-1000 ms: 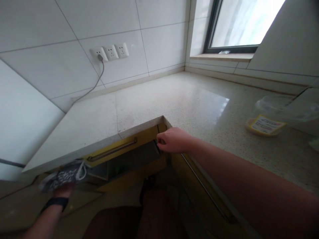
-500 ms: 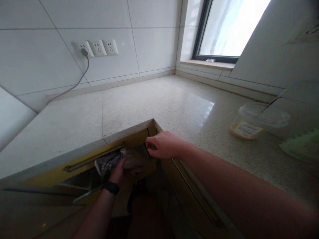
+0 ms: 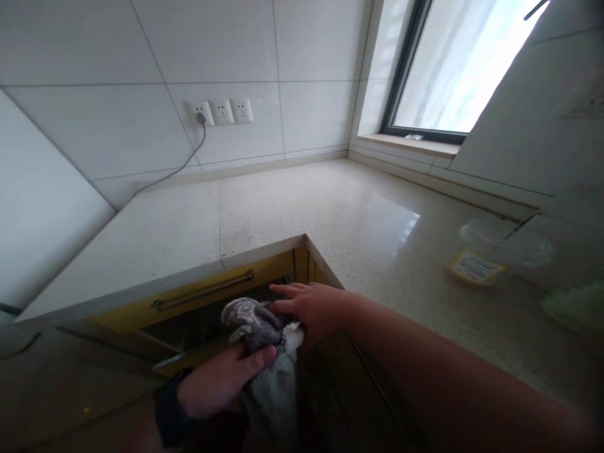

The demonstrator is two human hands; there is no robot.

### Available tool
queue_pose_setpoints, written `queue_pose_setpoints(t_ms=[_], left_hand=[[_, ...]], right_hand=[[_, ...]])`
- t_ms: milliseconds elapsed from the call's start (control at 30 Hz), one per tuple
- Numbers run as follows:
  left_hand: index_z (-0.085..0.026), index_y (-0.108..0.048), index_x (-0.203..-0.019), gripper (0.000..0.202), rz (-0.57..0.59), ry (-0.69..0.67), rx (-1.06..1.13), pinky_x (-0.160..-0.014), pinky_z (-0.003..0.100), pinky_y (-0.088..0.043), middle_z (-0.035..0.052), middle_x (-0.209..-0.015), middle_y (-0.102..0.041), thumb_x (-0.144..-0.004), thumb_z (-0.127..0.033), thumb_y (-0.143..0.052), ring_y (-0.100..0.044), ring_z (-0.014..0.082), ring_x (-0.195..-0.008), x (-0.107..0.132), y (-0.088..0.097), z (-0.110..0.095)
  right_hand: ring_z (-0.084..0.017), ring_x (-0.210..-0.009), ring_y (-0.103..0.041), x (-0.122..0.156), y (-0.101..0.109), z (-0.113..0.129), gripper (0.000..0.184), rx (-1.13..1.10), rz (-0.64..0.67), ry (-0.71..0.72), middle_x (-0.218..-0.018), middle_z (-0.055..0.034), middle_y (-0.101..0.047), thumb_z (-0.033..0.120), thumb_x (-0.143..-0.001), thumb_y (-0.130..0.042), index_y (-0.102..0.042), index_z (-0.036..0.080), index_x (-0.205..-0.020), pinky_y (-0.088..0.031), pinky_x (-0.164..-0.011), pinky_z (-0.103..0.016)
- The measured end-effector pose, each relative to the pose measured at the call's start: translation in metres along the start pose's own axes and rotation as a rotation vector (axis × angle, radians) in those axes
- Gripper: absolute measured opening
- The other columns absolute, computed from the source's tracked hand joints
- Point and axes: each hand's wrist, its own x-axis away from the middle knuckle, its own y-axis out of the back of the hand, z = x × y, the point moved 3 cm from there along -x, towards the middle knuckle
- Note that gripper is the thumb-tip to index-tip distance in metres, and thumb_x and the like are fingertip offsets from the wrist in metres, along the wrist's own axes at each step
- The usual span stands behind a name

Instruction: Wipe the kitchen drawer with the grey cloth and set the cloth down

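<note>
A crumpled cloth point(image 3: 276, 384), patterned grey at the top and paler below, hangs in front of the open cabinet. My left hand point(image 3: 221, 377), with a dark band on the wrist, grips it with the thumb across the front. On the other side is my right hand point(image 3: 321, 311), fingers stretched out over the cloth's upper right edge. Those fingers look apart; whether they touch the cloth is hard to tell in the blur.
The pale countertop point(image 3: 283, 207) bends round an inner corner above yellow cabinet fronts with a metal handle point(image 3: 202, 290). A clear plastic tub point(image 3: 476, 267) stands at right, beside something green point(image 3: 573, 305). A cord runs from the wall sockets point(image 3: 221, 112).
My left hand has raised the cloth up and to the right, nearer to me. My right hand has spread its curled fingers and come down beside the cloth.
</note>
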Motion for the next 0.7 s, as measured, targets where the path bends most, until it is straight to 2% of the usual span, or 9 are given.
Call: queue_pose_setpoints(t_ms=[100,200,300,400,467,567,633,667,700], left_hand=[[-0.036,-0.064,-0.137,0.078,-0.009,-0.035,-0.053,-0.139,0.039,-0.035,-0.0041,-0.153,-0.057,-0.075,-0.082,-0.064,-0.048,0.0231,-0.152,0.018,-0.008,-0.014],[-0.033,-0.06,-0.142,0.076,-0.029,-0.126,0.179,-0.139,0.034,-0.035,-0.0032,-0.156,-0.054,-0.078,-0.074,-0.067,-0.05,0.0202,-0.149,0.02,-0.015,-0.01],[-0.03,-0.053,-0.148,0.08,-0.071,-0.168,0.408,-0.132,0.033,-0.044,-0.0005,-0.157,-0.053,-0.08,-0.07,-0.067,-0.058,0.0191,-0.14,0.021,-0.013,0.0],[-0.031,-0.053,-0.148,0.081,-0.173,-0.137,0.332,-0.107,0.032,-0.06,0.0002,-0.154,-0.056,-0.079,-0.072,-0.066,-0.064,0.0205,-0.129,0.031,0.004,0.001],[-0.03,-0.062,-0.138,0.07,-0.365,-0.158,0.132,-0.097,0.028,-0.059,0.0001,-0.145,-0.063,-0.08,-0.071,-0.064,-0.066,0.0202,-0.124,0.041,0.029,-0.007],[-0.03,-0.073,-0.11,0.042,-0.816,-0.167,-0.291,-0.093,0.029,-0.053,-0.0027,-0.111,-0.076,-0.091,-0.06,-0.05,-0.07,0.016,-0.103,0.054,0.085,-0.021],[-0.027,-0.071,-0.108,0.038,-1.119,-0.212,-0.54,-0.1,0.031,-0.052,-0.0003,-0.115,-0.074,-0.095,-0.049,-0.042,-0.068,0.0169,-0.111,0.054,0.128,-0.025],[-0.025,-0.069,-0.112,0.041,-1.18,-0.235,-0.663,-0.108,0.035,-0.051,0.0025,-0.121,-0.072,-0.097,-0.046,-0.038,-0.065,0.0187,-0.118,0.05,0.148,-0.024],[-0.024,-0.067,-0.119,0.044,-1.174,-0.227,-0.769,-0.117,0.039,-0.048,0.0057,-0.13,-0.069,-0.098,-0.045,-0.035,-0.06,0.0213,-0.128,0.043,0.168,-0.019]], right_hand=[[-0.028,-0.153,-0.037,-0.003,-0.002,-0.003,0.071,-0.082,0.043,0.045,-0.164,-0.0034,-0.03,0.054,-0.077,-0.069,-0.057,0.028,-0.142,-0.035,-0.131,-0.045],[-0.01,-0.127,-0.058,-0.004,-0.003,-0.003,0.056,-0.274,0.05,0.118,-0.136,-0.0048,-0.059,0.047,-0.08,-0.064,-0.064,0.019,-0.129,-0.046,-0.114,-0.02],[-0.001,-0.101,-0.061,-0.003,-0.002,-0.002,0.045,-0.459,0.078,0.052,-0.113,-0.0014,-0.066,0.041,-0.082,-0.06,-0.065,0.014,-0.118,-0.046,-0.09,-0.01],[-0.002,-0.11,-0.06,0.0,0.007,0.001,0.046,-0.621,0.01,0.109,-0.122,-0.0046,-0.063,0.043,-0.084,-0.062,-0.066,0.009,-0.115,-0.047,-0.101,-0.01],[-0.004,-0.12,-0.059,0.003,0.014,-0.001,0.054,-0.728,-0.082,0.146,-0.132,-0.008,-0.059,0.047,-0.084,-0.064,-0.066,0.007,-0.12,-0.046,-0.111,-0.012],[-0.003,-0.104,-0.061,0.006,0.018,-0.015,0.069,-0.821,-0.183,-0.051,-0.12,-0.0079,-0.064,0.06,-0.081,-0.066,-0.061,0.007,-0.124,-0.05,-0.099,-0.012],[-0.005,-0.102,-0.061,0.007,0.018,-0.026,0.074,-0.797,-0.251,-0.192,-0.117,-0.0081,-0.065,0.069,-0.08,-0.062,-0.061,0.008,-0.122,-0.05,-0.098,-0.013],[-0.007,-0.103,-0.062,0.007,0.017,-0.032,0.077,-0.771,-0.286,-0.276,-0.117,-0.0083,-0.065,0.072,-0.079,-0.061,-0.062,0.008,-0.122,-0.051,-0.097,-0.015],[-0.009,-0.104,-0.062,0.007,0.015,-0.038,0.08,-0.727,-0.302,-0.352,-0.118,-0.0086,-0.065,0.075,-0.077,-0.059,-0.062,0.009,-0.121,-0.051,-0.096,-0.016]])
